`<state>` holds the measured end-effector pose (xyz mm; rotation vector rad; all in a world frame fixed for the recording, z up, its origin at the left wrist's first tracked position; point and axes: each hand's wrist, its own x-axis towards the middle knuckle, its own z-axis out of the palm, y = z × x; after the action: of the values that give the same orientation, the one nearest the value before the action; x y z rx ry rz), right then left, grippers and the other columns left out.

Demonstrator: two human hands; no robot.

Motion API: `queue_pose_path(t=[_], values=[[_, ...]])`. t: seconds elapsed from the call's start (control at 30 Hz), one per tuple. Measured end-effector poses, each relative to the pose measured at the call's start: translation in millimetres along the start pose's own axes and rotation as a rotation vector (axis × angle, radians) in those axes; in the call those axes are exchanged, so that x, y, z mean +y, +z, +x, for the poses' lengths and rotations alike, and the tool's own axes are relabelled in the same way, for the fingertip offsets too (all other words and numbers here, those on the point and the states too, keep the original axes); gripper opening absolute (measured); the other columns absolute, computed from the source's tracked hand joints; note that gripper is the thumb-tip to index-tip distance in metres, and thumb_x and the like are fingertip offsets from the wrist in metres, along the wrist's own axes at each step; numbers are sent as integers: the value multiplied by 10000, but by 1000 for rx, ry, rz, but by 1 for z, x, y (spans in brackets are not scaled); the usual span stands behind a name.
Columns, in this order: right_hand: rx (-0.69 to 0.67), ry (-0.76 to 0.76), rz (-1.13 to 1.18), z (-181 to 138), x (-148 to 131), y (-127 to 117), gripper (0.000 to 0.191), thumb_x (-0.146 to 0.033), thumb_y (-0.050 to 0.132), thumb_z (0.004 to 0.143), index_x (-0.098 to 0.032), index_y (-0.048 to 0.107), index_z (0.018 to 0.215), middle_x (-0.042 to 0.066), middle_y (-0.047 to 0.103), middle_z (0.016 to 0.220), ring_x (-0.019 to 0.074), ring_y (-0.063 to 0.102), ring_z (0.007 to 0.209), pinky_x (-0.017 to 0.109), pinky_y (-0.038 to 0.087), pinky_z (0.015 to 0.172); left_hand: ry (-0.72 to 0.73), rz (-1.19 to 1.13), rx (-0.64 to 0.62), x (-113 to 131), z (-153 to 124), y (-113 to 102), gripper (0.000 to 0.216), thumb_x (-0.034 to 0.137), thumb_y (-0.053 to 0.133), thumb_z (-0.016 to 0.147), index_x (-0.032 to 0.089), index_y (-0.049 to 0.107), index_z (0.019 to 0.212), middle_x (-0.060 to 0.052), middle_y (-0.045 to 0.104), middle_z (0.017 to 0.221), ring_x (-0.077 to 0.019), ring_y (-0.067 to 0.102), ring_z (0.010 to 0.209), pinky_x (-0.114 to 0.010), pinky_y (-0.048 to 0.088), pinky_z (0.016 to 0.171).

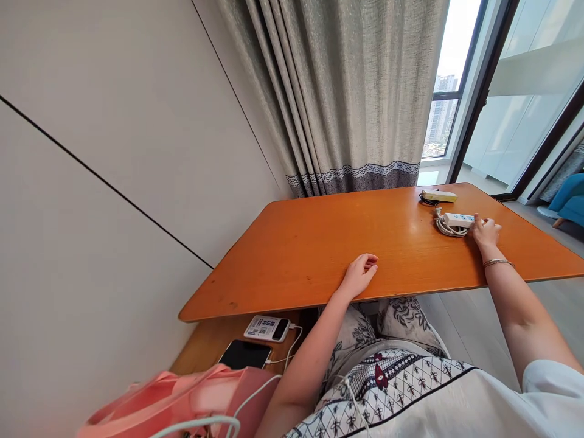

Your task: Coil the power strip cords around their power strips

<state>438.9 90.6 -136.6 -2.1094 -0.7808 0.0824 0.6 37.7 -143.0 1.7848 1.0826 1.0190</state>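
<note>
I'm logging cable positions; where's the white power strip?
In the head view, the white power strip is on the right side of the orange table, at the right hand, with the yellowish strip beyond it.

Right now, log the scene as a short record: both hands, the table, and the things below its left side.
Right hand: on the right end of the white power strip
Left hand: loosely curled at the near edge of the orange-brown table, nothing visible in it
Beside the strip: its coiled pale cable
Farther back: yellowish strip
Below, left: phone, white device, pink bag
</note>
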Motion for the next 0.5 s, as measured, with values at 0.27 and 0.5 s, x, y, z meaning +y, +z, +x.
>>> queue_pose_path(t=[0.27,0.5], values=[[91,122,156,-19,-21,-11,584,-470,506,944,-86,441,1378,250,327,1402,385,486,1262,507,373,1100,91,71,4,6,-5,0,163,272,626,810,221,681,954,-72,695,1023,-221,657,923,-380,541,893],[73,-473,173,-85,-45,-9,475,-380,520,887,-127,529,1290,195,442,1336,326,413,1308,490,350,1106,134,133,-25,7,-6,0,155,244,572,847,218,660,971,-75,676,1035,-224,654,957,-378,538,906]])
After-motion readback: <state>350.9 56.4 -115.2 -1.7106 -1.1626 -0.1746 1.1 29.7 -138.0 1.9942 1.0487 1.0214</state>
